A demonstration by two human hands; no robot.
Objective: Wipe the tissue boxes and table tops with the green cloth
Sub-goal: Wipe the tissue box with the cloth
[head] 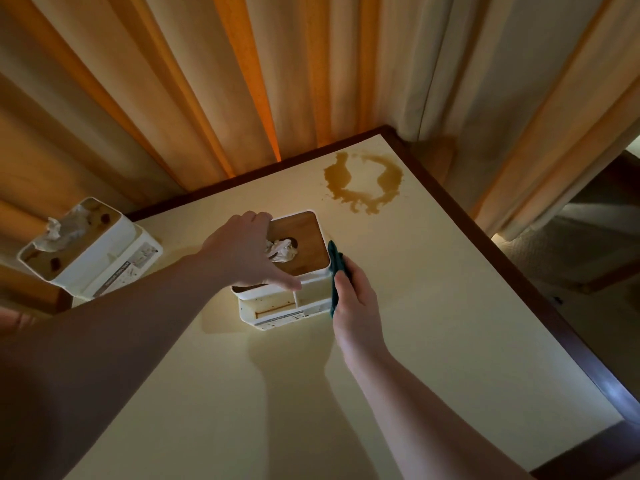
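Note:
A white tissue box with a wooden lid and a tissue poking out stands in the middle of the cream table top. My left hand grips it from above, fingers over the far left edge and thumb on the near side. My right hand holds the dark green cloth pressed flat against the box's right side. A second white tissue box, spotted with brown marks on its lid, stands at the table's left edge.
A brown liquid spill lies near the table's far corner. The table has a dark wooden rim. Orange and beige curtains hang close behind the far and right edges.

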